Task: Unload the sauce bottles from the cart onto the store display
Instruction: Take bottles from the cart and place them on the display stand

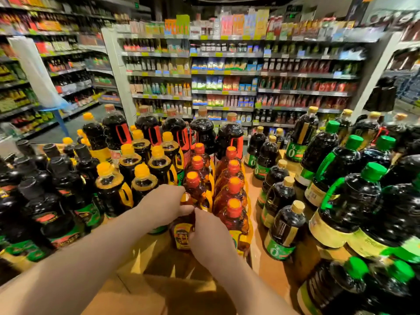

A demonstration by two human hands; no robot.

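— Where's the amber bottle [183,233]?

— On the display [270,269], front of the orange-capped row [231,178]; left hand [164,204] grips its top, right hand [210,235] wraps its body.

— Risk?

— Nudging the neighbour just behind (tight packing), toppling that row, I'd judge.

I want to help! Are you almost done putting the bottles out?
Many bottles already stand on the display. Right now the left hand and right hand hold an amber bottle at the front of the orange-capped rows. The cart isn't in view, so what's left is unknown.
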